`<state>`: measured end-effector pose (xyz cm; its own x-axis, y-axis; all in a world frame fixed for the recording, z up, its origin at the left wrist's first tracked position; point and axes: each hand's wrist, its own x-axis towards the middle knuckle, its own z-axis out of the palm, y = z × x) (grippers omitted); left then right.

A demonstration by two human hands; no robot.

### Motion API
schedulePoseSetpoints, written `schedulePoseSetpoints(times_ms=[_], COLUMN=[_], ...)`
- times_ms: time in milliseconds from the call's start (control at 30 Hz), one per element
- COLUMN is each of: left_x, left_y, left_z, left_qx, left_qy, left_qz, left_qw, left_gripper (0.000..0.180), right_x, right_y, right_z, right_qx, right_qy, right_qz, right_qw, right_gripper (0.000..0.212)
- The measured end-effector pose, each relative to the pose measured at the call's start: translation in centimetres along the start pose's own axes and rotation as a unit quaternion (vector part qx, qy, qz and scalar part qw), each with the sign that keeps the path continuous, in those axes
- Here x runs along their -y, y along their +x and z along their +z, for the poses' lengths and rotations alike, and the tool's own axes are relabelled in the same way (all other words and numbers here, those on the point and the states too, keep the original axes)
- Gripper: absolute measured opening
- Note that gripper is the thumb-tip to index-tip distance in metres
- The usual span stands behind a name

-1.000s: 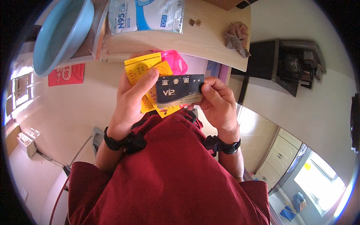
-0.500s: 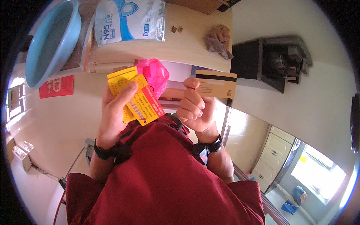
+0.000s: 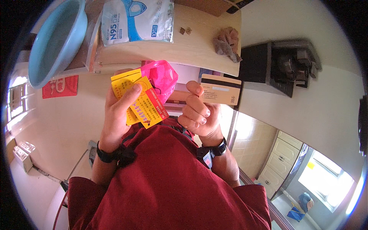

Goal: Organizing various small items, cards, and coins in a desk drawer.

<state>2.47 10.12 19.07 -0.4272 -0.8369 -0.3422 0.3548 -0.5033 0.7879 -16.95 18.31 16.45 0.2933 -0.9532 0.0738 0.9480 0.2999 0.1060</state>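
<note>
My left hand (image 3: 119, 105) is closed on several yellow cards (image 3: 143, 103), fanned and overlapping, with the thumb pressed on the top one. A red band crosses that card. Behind them a bright pink plastic bag (image 3: 163, 78) bulges out; whether the same hand grips it is hidden. To the right, my right hand (image 3: 201, 113) pinches a gold-tan plastic card (image 3: 222, 92) by its left end. A dark stripe runs along the card's upper edge. The two hands are apart, both in front of my dark red shirt.
Beyond my hands, a pale wooden surface (image 3: 191, 46) carries a white and blue mask packet (image 3: 138, 23) and a crumpled brownish cloth (image 3: 227, 44). A blue basin (image 3: 57, 42) stands at the far left. At right is a black boxy object (image 3: 257, 65) against the wall.
The gold-tan card has tilted slightly, its right end a little lower and its face showing more. My left hand keeps its hold on the yellow cards. The whole view has shifted slightly.
</note>
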Motion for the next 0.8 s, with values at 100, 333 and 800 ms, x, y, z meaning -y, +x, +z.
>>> schedulePoseSetpoints(times_ms=[100,333,800], left_x=[0.0,0.1,0.2], left_y=[0.1,0.2,-0.4], left_z=[0.1,-0.4,-0.5], left_qx=[0.005,-0.02,-0.052], left_qy=[0.016,0.011,0.053], left_qz=[0.007,0.006,0.072], left_qw=[1.0,1.0,0.995], left_gripper=[0.04,0.04,0.037], right_x=[0.2,1.4,13.7], right_y=[0.1,0.5,0.8], right_z=[0.0,-1.3,-8.9], right_qx=[0.004,-0.102,-0.445], right_qy=[-0.003,-0.059,-0.567], right_qz=[0.004,-0.004,-0.184], right_qw=[1.0,0.993,0.668], right_gripper=[0.021,0.021,0.026])
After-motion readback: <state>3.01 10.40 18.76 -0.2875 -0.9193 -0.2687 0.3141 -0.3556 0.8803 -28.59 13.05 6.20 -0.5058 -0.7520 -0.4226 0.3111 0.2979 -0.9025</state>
